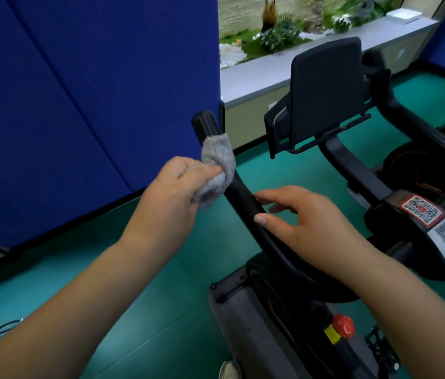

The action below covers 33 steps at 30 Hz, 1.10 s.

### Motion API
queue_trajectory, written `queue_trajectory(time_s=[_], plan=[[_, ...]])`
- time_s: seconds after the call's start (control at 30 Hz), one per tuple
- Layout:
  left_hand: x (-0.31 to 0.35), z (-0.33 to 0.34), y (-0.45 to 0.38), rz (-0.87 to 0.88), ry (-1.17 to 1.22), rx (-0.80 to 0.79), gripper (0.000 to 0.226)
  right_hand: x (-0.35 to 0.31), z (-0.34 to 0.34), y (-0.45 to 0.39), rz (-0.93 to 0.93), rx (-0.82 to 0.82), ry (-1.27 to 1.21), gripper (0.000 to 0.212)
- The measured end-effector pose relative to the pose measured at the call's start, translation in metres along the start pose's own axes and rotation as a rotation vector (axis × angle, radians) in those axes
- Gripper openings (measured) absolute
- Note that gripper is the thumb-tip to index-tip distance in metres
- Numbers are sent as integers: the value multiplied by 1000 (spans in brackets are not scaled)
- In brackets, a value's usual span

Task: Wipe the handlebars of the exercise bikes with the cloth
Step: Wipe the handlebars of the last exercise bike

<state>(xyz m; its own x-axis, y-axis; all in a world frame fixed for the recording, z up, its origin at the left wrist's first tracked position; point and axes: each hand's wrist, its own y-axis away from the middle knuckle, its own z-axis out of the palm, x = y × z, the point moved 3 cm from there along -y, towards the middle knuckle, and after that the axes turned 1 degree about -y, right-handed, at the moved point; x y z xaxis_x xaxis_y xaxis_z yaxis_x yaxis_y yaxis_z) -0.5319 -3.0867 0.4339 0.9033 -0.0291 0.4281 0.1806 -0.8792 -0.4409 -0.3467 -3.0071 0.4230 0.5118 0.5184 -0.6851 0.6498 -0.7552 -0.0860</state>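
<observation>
Left hand (172, 192) clenches the cloth (217, 170) against the handlebar (246, 203); right hand (306, 217) rests released below.

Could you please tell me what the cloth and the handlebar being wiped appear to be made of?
The cloth looks like a soft, fuzzy grey fabric, perhaps microfibre or terry: its surface is nappy and it bunches in folds. The handlebar seems coated in matte black rubber or foam over a rigid tube: it shows a dull sheen and a ribbed end cap, though the core is hidden.
</observation>
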Motion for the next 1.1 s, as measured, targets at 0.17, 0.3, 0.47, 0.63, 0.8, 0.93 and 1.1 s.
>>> queue_trajectory(time_s=[0.17,0.3,0.47,0.63,0.8,0.93,1.1], plan=[[3,-10,28,-141,98,-22,49,-23,-3,18,-225,264,-47,34],[8,-23,63,-374,143,31,51,-56,10,35,-425,171,-144,45],[19,-25,107,-636,277,156,24,-68,64,40,-348,-159,-309,62],[-5,-11,134,-888,729,148,17,-59,116,40,-329,-386,-324,79],[-41,-13,145,-970,1032,-35,21,-58,156,21,-274,-276,-334,65],[-92,-27,146,-955,871,-117,23,-61,193,-11,-185,-143,-314,42],[-190,-38,145,-800,294,-164,37,-69,247,-57,-50,-129,-229,36]])
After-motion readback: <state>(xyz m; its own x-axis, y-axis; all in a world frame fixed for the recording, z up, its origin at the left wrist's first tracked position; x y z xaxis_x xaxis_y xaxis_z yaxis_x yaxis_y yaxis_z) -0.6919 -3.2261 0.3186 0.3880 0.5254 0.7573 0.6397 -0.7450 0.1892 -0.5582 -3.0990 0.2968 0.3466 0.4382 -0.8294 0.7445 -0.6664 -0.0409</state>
